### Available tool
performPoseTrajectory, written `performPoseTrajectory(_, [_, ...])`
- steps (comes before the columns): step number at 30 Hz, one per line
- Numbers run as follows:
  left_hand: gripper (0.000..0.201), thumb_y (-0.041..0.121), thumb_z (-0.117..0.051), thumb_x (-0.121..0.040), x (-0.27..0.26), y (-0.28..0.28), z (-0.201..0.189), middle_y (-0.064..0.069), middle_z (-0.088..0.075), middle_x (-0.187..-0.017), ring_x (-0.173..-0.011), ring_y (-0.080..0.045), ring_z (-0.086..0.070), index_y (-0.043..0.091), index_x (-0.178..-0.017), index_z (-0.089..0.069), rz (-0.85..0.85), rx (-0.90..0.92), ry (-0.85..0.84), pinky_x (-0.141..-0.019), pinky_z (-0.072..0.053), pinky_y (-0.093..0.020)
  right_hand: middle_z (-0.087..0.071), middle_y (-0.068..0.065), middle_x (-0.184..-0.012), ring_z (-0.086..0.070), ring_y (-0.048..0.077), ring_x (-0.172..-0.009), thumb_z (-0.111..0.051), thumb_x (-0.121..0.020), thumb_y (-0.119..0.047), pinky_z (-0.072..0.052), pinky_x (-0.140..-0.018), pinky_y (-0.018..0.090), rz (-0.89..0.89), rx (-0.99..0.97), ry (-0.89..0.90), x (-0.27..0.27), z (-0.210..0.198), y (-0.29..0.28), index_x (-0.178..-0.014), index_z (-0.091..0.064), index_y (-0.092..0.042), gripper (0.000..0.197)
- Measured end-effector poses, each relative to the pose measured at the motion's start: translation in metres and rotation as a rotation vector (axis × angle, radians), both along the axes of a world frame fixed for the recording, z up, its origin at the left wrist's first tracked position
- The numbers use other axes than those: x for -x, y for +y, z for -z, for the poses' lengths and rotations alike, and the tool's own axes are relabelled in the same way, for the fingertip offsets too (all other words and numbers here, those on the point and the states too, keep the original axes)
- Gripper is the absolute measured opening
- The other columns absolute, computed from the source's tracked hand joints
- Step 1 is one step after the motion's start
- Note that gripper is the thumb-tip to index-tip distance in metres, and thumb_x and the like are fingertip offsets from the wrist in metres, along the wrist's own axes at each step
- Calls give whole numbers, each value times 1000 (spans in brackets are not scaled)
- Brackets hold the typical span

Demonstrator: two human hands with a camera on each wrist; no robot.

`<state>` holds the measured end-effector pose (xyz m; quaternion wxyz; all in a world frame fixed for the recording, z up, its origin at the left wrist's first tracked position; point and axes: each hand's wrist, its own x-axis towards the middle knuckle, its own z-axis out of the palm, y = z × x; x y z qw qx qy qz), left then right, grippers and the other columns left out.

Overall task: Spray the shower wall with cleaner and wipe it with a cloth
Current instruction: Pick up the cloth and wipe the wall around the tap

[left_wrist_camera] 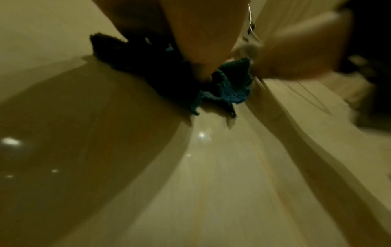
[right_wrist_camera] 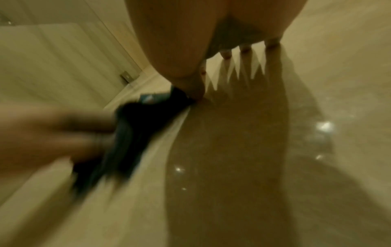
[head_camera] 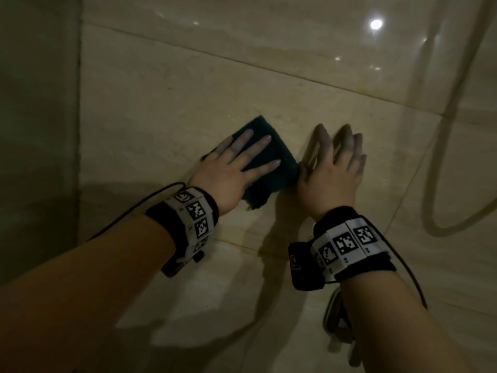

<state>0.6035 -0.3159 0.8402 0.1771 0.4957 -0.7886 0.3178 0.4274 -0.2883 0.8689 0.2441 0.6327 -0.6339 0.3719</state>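
Shower wall: glossy beige stone tiles with dark grout lines, lamp glints on the surface, a corner at the far left. Shower hose: pale, hanging in a loop down the right side, well apart from both hands. Cloth: dark teal, folded, lying flat against the wall at mid-frame. Left hand: fingers spread straight, pressing the cloth to the tile. Right hand: fingers spread on bare tile just beside the cloth, thumb at its edge. Both wrists carry marker bands.
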Motion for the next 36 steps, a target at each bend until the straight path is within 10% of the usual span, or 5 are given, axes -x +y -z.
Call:
performPoseTrajectory(7, [58,27,-30,-102,-3,-1,-42,1,19,-159,-146,-29,17,40,-149,1,66,80,184,-119,6,-39,7,11,-160,10,30,-148,-39,-97,-35,5,-120,44,17,7,69,4,8,-2,-151,-10,-27,62])
performPoseTrajectory(16, [57,33,-22,-102,-25,0,23,4,44,-138,-141,-24,30,41,-145,14,-31,-55,85,-118,11,-41,-3,9,-159,4,28,-147,-49,-90,-24,-7,-119,45,-35,-20,-15,-14,-4,9,-146,-21,-29,63])
performPoseTrajectory(19, [54,36,-20,-97,-36,-1,34,-1,26,-148,-144,-23,18,38,-148,-2,27,-13,80,-116,6,-40,4,8,-160,11,28,-147,-49,-90,-26,-1,-119,45,-31,-39,7,-19,-3,5,-148,-15,-31,67])
performPoseTrajectory(23, [57,36,-19,-102,-42,-1,21,6,48,-135,-137,-21,36,42,-144,19,-40,-89,-2,-113,19,-36,10,12,-159,16,32,-146,-44,-95,-36,8,-118,47,6,-67,21,-28,-1,1,-150,-10,-31,65])
performPoseTrajectory(36, [58,30,-30,-102,-38,-9,-44,-1,20,-158,-146,-30,16,39,-149,3,26,104,135,-120,2,-40,14,14,-158,18,33,-146,-45,-94,-35,6,-120,48,34,-57,-37,-49,0,-3,-149,-13,-29,64])
